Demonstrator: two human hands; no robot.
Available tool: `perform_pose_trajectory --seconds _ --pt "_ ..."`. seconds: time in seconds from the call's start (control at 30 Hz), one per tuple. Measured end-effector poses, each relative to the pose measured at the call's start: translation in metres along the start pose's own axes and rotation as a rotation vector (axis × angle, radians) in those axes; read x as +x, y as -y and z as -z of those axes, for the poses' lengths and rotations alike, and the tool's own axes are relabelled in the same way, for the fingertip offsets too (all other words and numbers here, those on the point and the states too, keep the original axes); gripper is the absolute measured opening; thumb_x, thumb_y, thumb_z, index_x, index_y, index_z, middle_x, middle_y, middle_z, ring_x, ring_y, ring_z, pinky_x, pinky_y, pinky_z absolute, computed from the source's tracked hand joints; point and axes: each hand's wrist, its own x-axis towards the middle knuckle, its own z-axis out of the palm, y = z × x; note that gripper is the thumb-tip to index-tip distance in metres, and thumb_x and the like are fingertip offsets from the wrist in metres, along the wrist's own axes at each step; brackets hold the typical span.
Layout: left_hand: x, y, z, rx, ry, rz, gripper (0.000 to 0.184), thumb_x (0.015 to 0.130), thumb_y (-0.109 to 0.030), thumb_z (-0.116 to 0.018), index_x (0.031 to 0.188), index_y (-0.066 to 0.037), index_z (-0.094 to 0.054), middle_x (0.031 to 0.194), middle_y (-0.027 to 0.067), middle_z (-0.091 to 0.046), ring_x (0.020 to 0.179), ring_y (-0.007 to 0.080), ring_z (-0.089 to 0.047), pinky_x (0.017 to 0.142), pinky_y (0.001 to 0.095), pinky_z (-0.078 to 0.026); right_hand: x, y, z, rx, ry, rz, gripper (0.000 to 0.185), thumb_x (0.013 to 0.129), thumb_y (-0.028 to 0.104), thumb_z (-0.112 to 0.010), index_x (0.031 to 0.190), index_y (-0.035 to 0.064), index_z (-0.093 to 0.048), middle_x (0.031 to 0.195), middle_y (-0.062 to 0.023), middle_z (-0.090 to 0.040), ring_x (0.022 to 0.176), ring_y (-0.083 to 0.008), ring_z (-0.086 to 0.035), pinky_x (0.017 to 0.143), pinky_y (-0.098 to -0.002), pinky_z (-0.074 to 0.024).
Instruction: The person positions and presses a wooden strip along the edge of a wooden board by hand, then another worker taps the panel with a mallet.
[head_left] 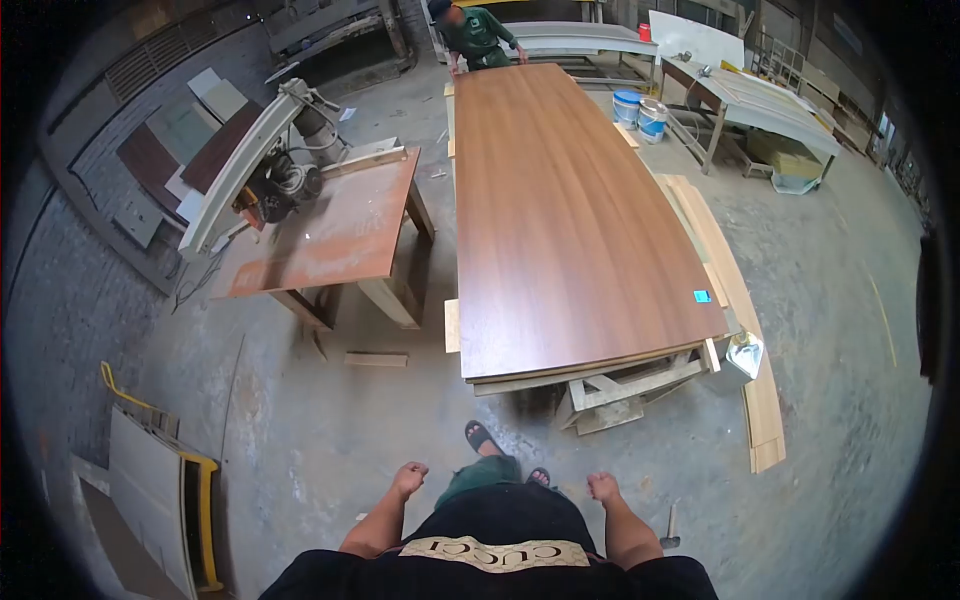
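My left hand (410, 478) hangs beside my body with its fingers curled in, and nothing shows in it. Level with it on the other side, my right hand (602, 487) is also curled closed, with nothing visible in it. Both hands are apart from the large brown wood-grain panel (570, 200), which lies flat on a stack of boards in front of me. A small blue rectangular item (702, 296) sits near the panel's right front corner. Beside that corner stands a shiny metal can (743, 357). A hammer (671, 530) is on the floor near my right forearm.
A person in green (480, 38) stands at the panel's far end. To the left is a saw (285, 180) over a reddish table (345, 235). Long planks (735, 270) lie along the panel's right side. Paint buckets (652, 122) and a workbench (750, 90) are farther back.
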Motion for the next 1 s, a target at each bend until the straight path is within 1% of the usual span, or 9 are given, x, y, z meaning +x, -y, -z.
perform_pose_trajectory --seconds 0.1,0.17,0.23,0.3,0.37,0.5,0.8,0.93,1.0 --pt "0.006 -0.006 0.0 0.024 0.022 -0.006 0.023 0.082 -0.023 -0.063 0.093 -0.003 -0.064 0.075 0.0039 -0.06 0.066 0.0145 -0.056 0.062 0.0312 -0.048 -0.032 -0.01 -0.004 -0.098 -0.029 -0.063 0.019 0.082 0.017 -0.057 0.066 0.0072 -0.059 0.06 -0.0066 -0.059 0.046 -0.0159 -0.052 0.042 -0.0319 -0.04" --pt "0.012 -0.013 -0.011 0.006 0.015 -0.021 0.022 0.082 -0.022 -0.063 0.093 -0.003 -0.064 0.076 0.0041 -0.06 0.067 0.0148 -0.056 0.062 0.0311 -0.048 -0.057 -0.011 -0.008 0.164 -0.007 -0.169 0.022 0.083 0.018 -0.057 0.066 0.0045 -0.061 0.063 -0.0073 -0.061 0.048 -0.0158 -0.053 0.044 -0.033 -0.0411" --pt "0.015 -0.011 -0.018 -0.037 -0.005 0.027 0.02 0.082 -0.021 -0.063 0.092 -0.003 -0.064 0.077 0.0042 -0.061 0.067 0.0154 -0.056 0.062 0.0305 -0.048 -0.069 -0.014 -0.004 0.206 0.069 -0.097 0.022 0.083 0.018 -0.058 0.067 0.0038 -0.062 0.065 -0.007 -0.062 0.051 -0.0149 -0.054 0.046 -0.0336 -0.0419" --pt "0.018 -0.009 -0.027 -0.044 0.026 0.038 0.018 0.082 -0.018 -0.062 0.091 -0.003 -0.065 0.077 0.0038 -0.061 0.067 0.0149 -0.056 0.061 0.0302 -0.048 -0.078 -0.012 0.003 0.062 0.06 0.045 0.024 0.084 0.016 -0.058 0.062 0.0082 -0.053 0.056 -0.0049 -0.054 0.045 -0.0168 -0.053 0.039 -0.0321 -0.0406" --pt "0.019 -0.015 -0.033 -0.048 0.078 0.057 0.012 0.081 -0.013 -0.061 0.088 -0.004 -0.065 0.076 0.003 -0.06 0.066 0.0141 -0.055 0.06 0.0295 -0.047 -0.082 -0.013 0.006 0.312 -0.053 -0.245 0.015 0.086 0.019 -0.058 0.077 0.0079 -0.064 0.065 -0.0056 -0.061 0.054 -0.014 -0.056 0.047 -0.0323 -0.0437" --pt "0.013 -0.033 -0.044 -0.031 0.067 0.077 0.01 0.081 -0.011 -0.059 0.087 -0.006 -0.065 0.075 0.0018 -0.06 0.065 0.0134 -0.054 0.057 0.0291 -0.045 -0.068 -0.007 0.023 0.226 -0.055 -0.268 0.01 0.084 0.017 -0.059 0.083 0.0075 -0.061 0.068 -0.0045 -0.061 0.052 -0.0149 -0.056 0.046 -0.0294 -0.043" --pt "0.007 -0.031 -0.034 -0.061 0.044 0.082 0.008 0.082 -0.012 -0.057 0.086 -0.008 -0.062 0.075 0.0012 -0.059 0.064 0.0129 -0.053 0.056 0.0286 -0.044 -0.018 0.032 0.014 0.184 -0.045 -0.104 0.012 0.086 0.02 -0.06 0.088 0.0084 -0.062 0.073 -0.0035 -0.063 0.056 -0.0151 -0.06 0.049 -0.0292 -0.0458" --pt "0.028 0.008 -0.017 -0.238 0.203 0.052 0.007 0.083 -0.016 -0.056 0.083 -0.01 -0.061 0.075 0.0012 -0.058 0.06 0.0123 -0.052 0.051 0.0269 -0.041 0.0 0.026 -0.003 0.118 -0.044 -0.011 0.015 0.087 0.021 -0.061 0.092 0.0074 -0.063 0.075 -0.0041 -0.064 0.059 -0.0158 -0.061 0.051 -0.029 -0.0469" --pt "0.031 0.011 -0.009 -0.363 0.34 0.295 0.004 0.083 -0.011 -0.056 0.085 -0.011 -0.059 0.074 0.0009 -0.058 0.062 0.012 -0.053 0.046 0.0266 -0.038 -0.004 0.031 -0.007 0.121 -0.028 -0.025 0.016 0.087 0.021 -0.062 0.092 0.0057 -0.063 0.076 -0.005 -0.065 0.06 -0.0159 -0.062 0.052 -0.0283 -0.0475"
